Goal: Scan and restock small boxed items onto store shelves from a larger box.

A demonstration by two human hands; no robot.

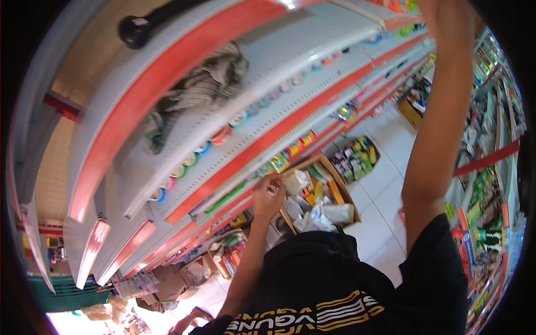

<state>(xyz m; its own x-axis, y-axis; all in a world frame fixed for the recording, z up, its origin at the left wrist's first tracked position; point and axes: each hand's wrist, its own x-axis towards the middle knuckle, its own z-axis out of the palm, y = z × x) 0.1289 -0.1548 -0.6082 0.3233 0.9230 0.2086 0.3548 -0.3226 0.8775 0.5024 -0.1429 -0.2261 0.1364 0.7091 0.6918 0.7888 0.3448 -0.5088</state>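
My left hand [269, 195] is raised beside the lower shelves, its fingers curled in. Whether anything small sits in them is hidden. Just right of it stands an open cardboard box [347, 196] with white, clear-wrapped and orange packages. My right arm stretches up along the right side; the right hand [444, 19] reaches the top edge by the shelf's far end, blurred, with its fingers out of sight. A crumpled, striped grey cloth [209, 81] lies on a white upper shelf [310, 30] with a red front edge.
Round tubs with coloured lids [220, 135] line a lower shelf. A carton of dark and yellow-green items [355, 159] stands on the tiled floor [385, 167]. Stocked shelves [488, 195] rise on the right. A dark rod [137, 30] shows top left, another person's hand [192, 321] bottom left.
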